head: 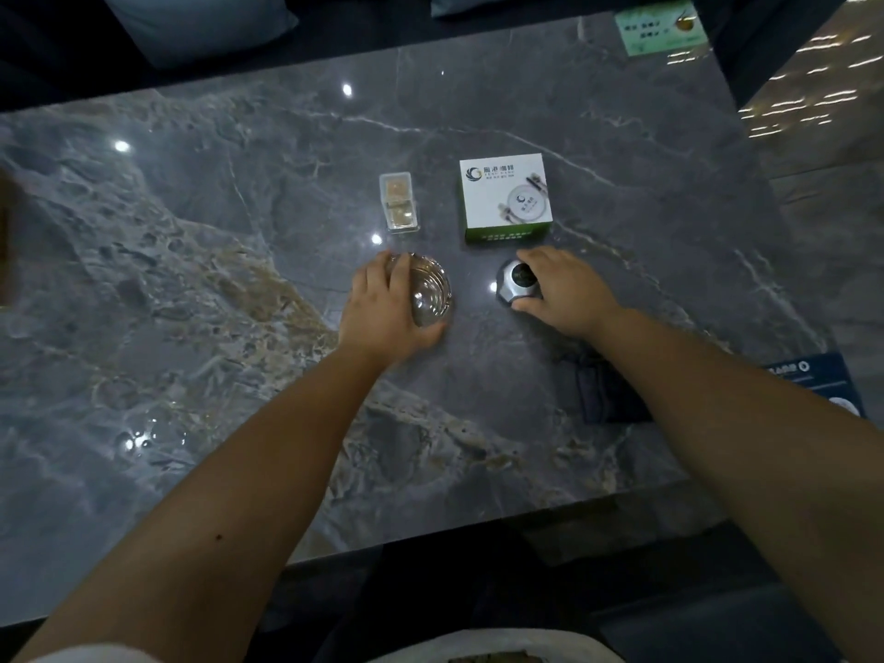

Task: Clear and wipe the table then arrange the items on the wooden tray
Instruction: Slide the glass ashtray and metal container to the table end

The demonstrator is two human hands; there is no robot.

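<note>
On the grey marble table [191, 260] my left hand [382, 313] grips a clear glass ashtray [433, 294] from its left side. My right hand [564, 294] closes around a small silver device with a dark round face [514, 282]. Behind them stand a clear plastic toothpick holder [399, 201] and a white and green box [504, 198]. A dark folded cloth [607, 394] lies under my right forearm. A brown edge at the far left [5, 241] may be the wooden tray; I cannot tell.
A dark card with white print [813, 380] lies at the table's right edge. A green sign [660, 28] sits at the far right corner. Blue cushions [201, 21] line the seat beyond the table. The near edge runs just below my forearms.
</note>
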